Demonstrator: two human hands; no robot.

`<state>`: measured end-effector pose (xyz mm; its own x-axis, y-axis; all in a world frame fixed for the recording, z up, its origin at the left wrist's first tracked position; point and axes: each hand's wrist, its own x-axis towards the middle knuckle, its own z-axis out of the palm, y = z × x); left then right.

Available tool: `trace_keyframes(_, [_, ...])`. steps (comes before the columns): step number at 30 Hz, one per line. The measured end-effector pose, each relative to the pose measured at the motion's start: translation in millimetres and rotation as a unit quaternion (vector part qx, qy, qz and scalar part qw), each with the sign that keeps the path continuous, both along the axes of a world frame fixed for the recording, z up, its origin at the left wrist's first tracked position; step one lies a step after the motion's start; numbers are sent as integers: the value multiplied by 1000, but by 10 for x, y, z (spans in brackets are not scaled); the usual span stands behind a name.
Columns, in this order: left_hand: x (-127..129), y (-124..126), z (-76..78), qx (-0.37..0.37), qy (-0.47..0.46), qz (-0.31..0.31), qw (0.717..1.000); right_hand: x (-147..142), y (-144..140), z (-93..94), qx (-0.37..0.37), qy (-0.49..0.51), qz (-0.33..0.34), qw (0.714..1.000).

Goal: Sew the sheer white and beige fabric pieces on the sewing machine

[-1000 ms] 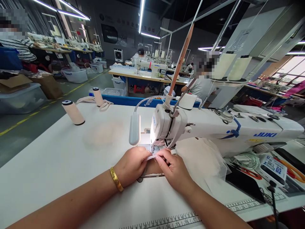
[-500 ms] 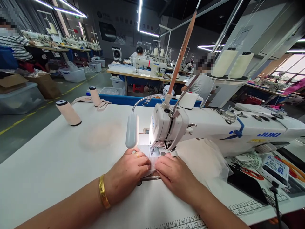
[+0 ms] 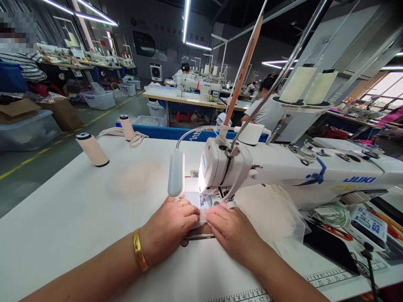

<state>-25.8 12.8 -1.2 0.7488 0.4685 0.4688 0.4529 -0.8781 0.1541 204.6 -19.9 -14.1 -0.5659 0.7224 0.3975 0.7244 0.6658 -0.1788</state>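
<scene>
Right now your left hand lies flat, fingers together, pressing down on a small white fabric piece on the white surface, directly in front of the needle area of the white sewing machine. Your right hand lies palm down just beside it, fingertips on the same piece; the two hands nearly meet over it, and neither is closed around it. You wear a gold bangle on the left wrist. A lamp on a bent neck hangs just above your left hand. To the right of the machine head lies loose white mesh fabric. Two thread cones stand well apart from your hands at the far left of the surface. Whether the needle is down, you cannot tell.
</scene>
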Motion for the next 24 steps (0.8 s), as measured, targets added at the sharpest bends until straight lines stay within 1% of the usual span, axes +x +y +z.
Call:
trace_keyframes(5, [-5,21,21,-10,19,19,1000,-17,18,-5,8,8,5,1000])
trace_keyframes(13, [-7,-1,-21,-2,0,-14,1000,-11,9,1,3,16,4,1000])
trace_keyframes(21, [2,55,-16,1,6,1,1000,-18,44,-26,6,7,-23,1000])
trace_keyframes(24, [3,88,-21,9,11,10,1000,-21,57,-26,3,8,-22,1000])
